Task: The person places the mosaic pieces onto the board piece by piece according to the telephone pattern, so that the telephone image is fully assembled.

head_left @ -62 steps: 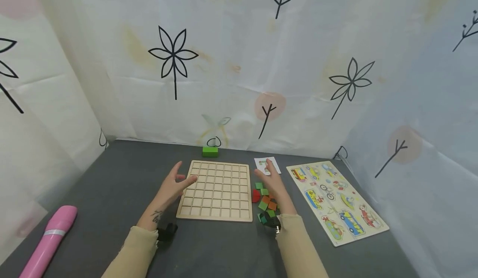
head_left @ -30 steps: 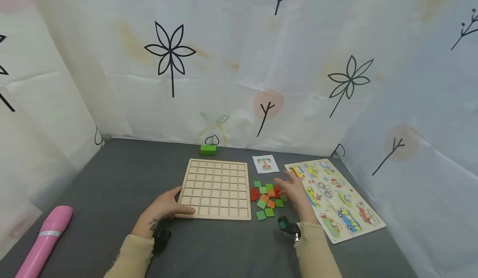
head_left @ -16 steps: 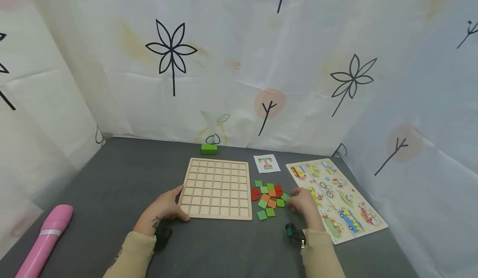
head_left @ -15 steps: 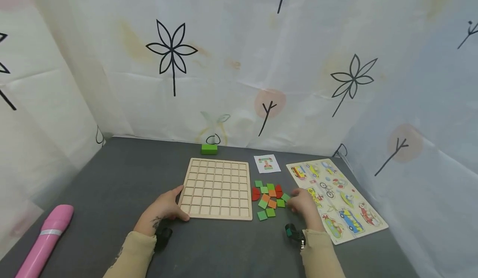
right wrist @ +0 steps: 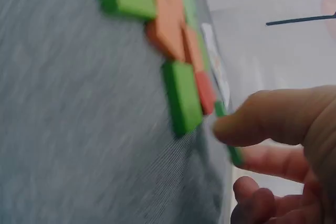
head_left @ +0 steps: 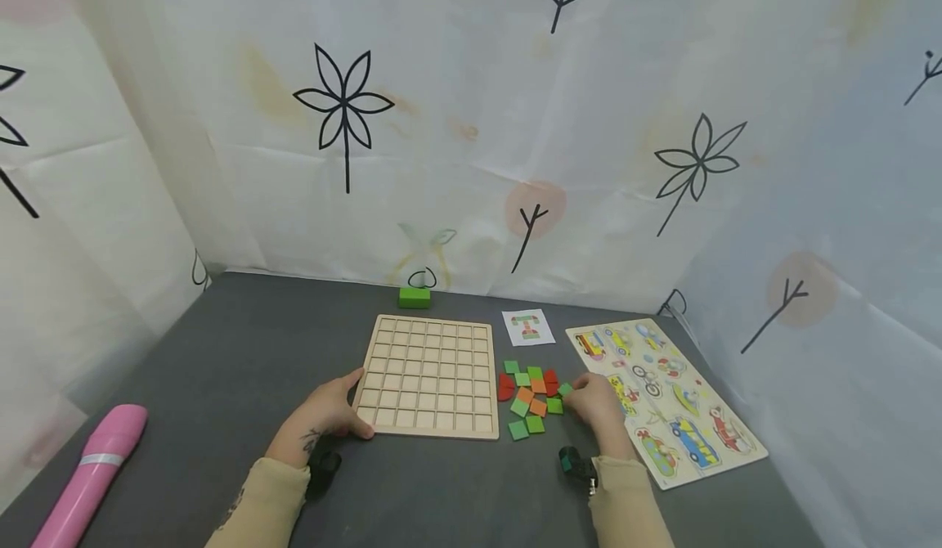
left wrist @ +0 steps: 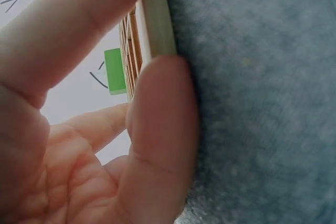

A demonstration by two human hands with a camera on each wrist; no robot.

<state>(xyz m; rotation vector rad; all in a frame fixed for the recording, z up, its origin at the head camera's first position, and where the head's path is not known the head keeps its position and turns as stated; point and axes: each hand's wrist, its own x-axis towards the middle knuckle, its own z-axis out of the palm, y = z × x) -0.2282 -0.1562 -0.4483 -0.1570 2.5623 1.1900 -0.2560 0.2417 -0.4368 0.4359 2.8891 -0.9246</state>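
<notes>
A square wooden grid board (head_left: 428, 378) lies on the dark table. My left hand (head_left: 324, 413) holds its near left corner, thumb on the front edge and fingers along the left side; the left wrist view shows the thumb (left wrist: 163, 108) against the rim. To the right of the board, my right hand (head_left: 594, 405) pinches a small green tile (right wrist: 235, 153) between thumb and index finger, at the right end of a loose group of tiles. That group has green tiles (head_left: 518, 430), orange tiles (head_left: 538, 406) and red pieces (head_left: 505, 386).
A white card (head_left: 527, 328) with a coloured tile pattern lies behind the tiles. On the right is a picture puzzle board (head_left: 666, 397) with vehicles. A green block (head_left: 414, 298) stands at the back, and a pink microphone (head_left: 96, 470) lies at left.
My left hand has come down onto the board's corner. The right hand moved from above the tiles to their right side and now pinches a green tile.
</notes>
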